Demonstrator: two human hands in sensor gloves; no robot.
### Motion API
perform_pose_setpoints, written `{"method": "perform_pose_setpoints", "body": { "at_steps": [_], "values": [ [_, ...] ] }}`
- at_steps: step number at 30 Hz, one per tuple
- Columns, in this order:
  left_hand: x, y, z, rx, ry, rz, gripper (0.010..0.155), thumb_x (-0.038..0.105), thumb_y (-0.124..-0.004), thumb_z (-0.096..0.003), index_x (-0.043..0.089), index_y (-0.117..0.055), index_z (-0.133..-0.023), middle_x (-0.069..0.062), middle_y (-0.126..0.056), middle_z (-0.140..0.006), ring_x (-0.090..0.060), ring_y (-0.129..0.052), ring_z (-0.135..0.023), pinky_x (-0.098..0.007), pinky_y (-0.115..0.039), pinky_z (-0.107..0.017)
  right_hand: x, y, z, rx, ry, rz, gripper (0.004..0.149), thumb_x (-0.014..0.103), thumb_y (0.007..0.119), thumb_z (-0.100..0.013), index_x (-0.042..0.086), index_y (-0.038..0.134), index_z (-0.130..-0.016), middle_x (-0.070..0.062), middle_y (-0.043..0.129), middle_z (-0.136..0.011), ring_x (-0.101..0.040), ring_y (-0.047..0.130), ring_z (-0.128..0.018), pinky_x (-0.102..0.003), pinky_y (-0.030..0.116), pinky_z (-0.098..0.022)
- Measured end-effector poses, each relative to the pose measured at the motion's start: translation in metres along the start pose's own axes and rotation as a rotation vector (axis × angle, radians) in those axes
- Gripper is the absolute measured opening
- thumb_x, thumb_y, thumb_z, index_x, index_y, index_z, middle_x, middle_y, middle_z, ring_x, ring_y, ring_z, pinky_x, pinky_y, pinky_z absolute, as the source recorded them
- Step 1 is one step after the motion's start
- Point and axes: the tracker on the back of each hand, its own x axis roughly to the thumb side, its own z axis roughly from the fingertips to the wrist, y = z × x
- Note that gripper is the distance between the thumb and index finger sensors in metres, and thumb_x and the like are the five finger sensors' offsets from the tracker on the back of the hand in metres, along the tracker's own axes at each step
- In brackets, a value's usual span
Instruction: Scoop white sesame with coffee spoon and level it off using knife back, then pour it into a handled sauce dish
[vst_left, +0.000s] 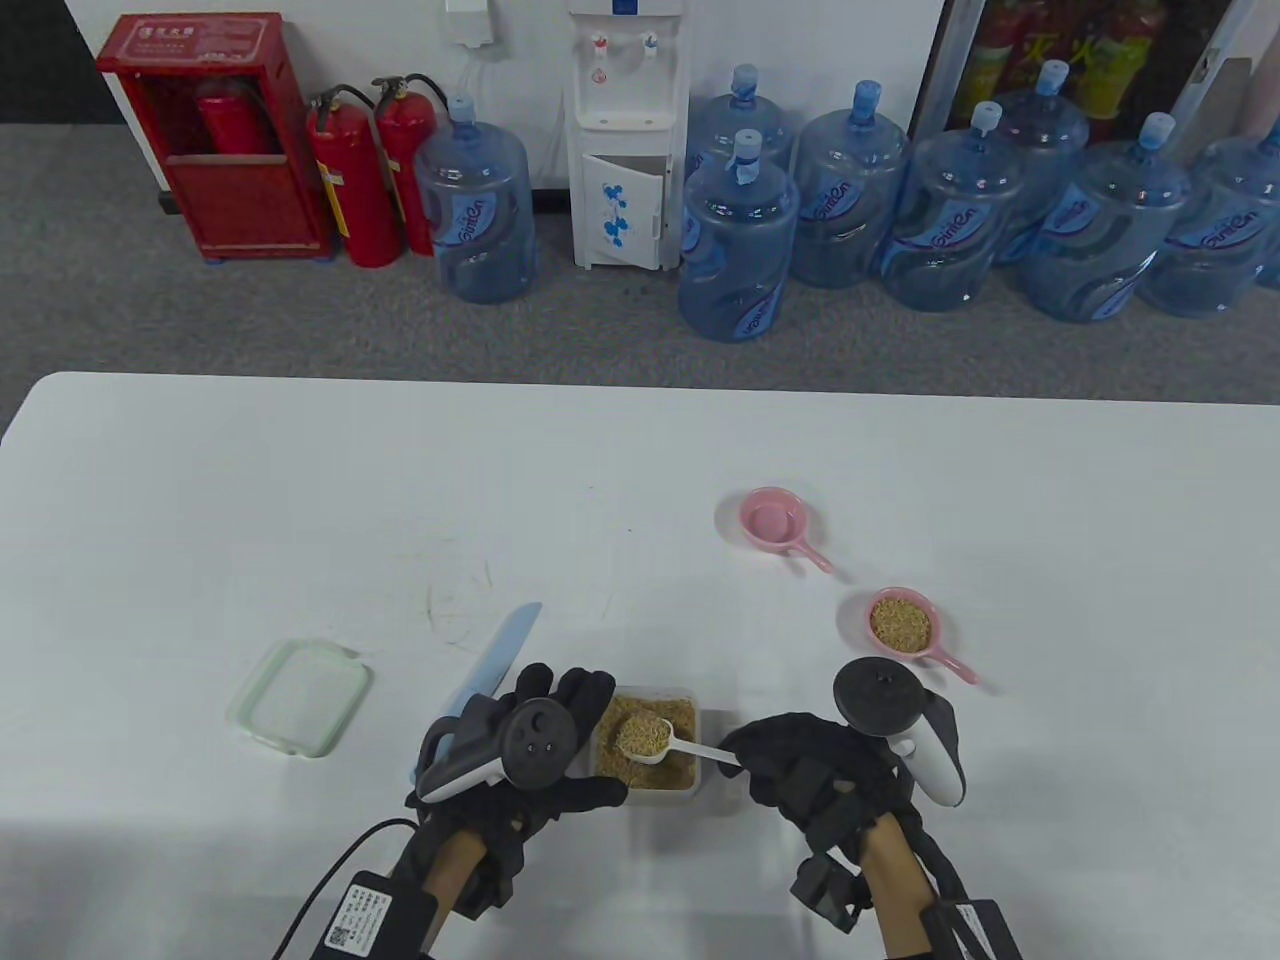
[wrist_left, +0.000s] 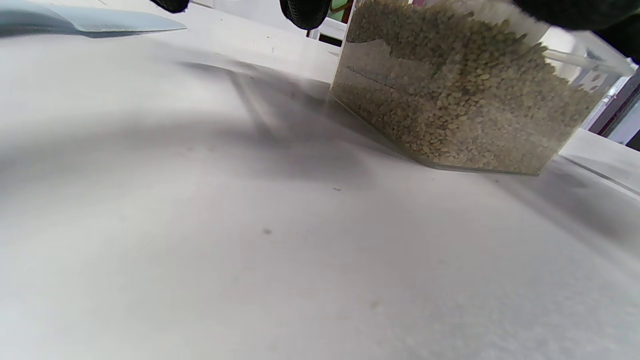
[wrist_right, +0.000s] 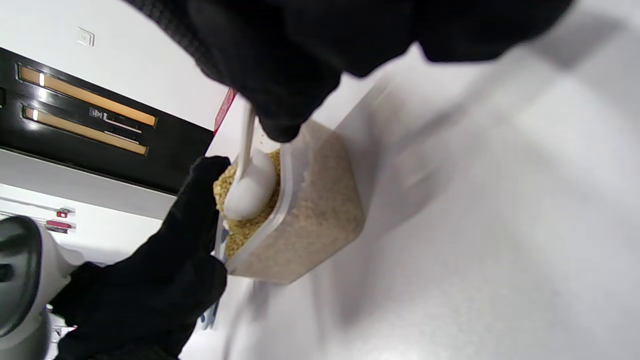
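A clear square container (vst_left: 690, 745) of white sesame stands near the table's front edge. My right hand (vst_left: 742, 752) pinches the handle of a white coffee spoon (vst_left: 642, 737), whose bowl is heaped with sesame just above the container. My left hand (vst_left: 590, 742) grips the container's left side, fingers behind and thumb in front. A light blue knife (vst_left: 497, 655) lies on the table, its handle hidden under the left hand. In the right wrist view the spoon (wrist_right: 250, 192) hangs over the container (wrist_right: 310, 215). One pink handled dish (vst_left: 770, 520) is empty, another (vst_left: 900, 622) holds sesame.
A clear lid with a green rim (vst_left: 298, 695) lies to the left of the knife. In the left wrist view the knife blade (wrist_left: 100, 20) shows at the top left and the container (wrist_left: 450, 100) at the top right. Water bottles and fire extinguishers stand on the floor beyond the table.
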Motion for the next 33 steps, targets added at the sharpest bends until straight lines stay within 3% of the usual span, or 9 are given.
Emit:
{"method": "perform_pose_setpoints", "body": {
  "at_steps": [18,22,28,33],
  "values": [
    [-0.001,0.001,0.001,-0.01,-0.01,0.027,0.099,0.071,-0.064,-0.0414,0.027,-0.023,-0.12,-0.008,-0.03,-0.129,-0.054,-0.027,-0.115,-0.065,-0.042,-0.083,-0.001,-0.002,0.0,-0.001,-0.001,0.013,0.044,0.029,0.068,-0.06,0.007,0.085,-0.094,-0.001,0.097,-0.045,-0.008,0.087,-0.024,-0.036,0.085,-0.024],
    [-0.009,0.014,0.007,0.053,0.009,0.049,0.098,0.071,-0.063,-0.042,0.025,-0.025,-0.12,-0.009,-0.031,-0.129,-0.054,-0.028,-0.115,-0.065,-0.042,-0.083,-0.001,-0.002,0.0,0.003,-0.009,0.013,0.044,0.029,0.068,-0.061,0.008,0.085,-0.095,-0.001,0.097,-0.045,-0.008,0.087,-0.024,-0.036,0.085,-0.024],
    [-0.042,0.035,0.025,0.141,0.171,-0.011,0.092,0.068,-0.065,-0.0458,0.024,-0.034,-0.12,-0.009,-0.04,-0.128,-0.052,-0.037,-0.117,-0.065,-0.045,-0.082,-0.001,-0.003,0.0,0.002,-0.015,0.017,0.044,0.029,0.068,-0.061,0.008,0.085,-0.095,-0.001,0.096,-0.045,-0.008,0.087,-0.024,-0.036,0.085,-0.024],
    [-0.068,0.035,0.029,0.118,0.357,-0.173,0.087,0.066,-0.067,-0.0469,0.019,-0.048,-0.118,-0.009,-0.06,-0.121,-0.043,-0.068,-0.113,-0.064,-0.053,-0.081,-0.001,-0.003,0.0,0.001,-0.018,0.024,0.044,0.03,0.068,-0.061,0.008,0.085,-0.095,-0.001,0.096,-0.046,-0.008,0.087,-0.024,-0.036,0.085,-0.024]
  ]
}}
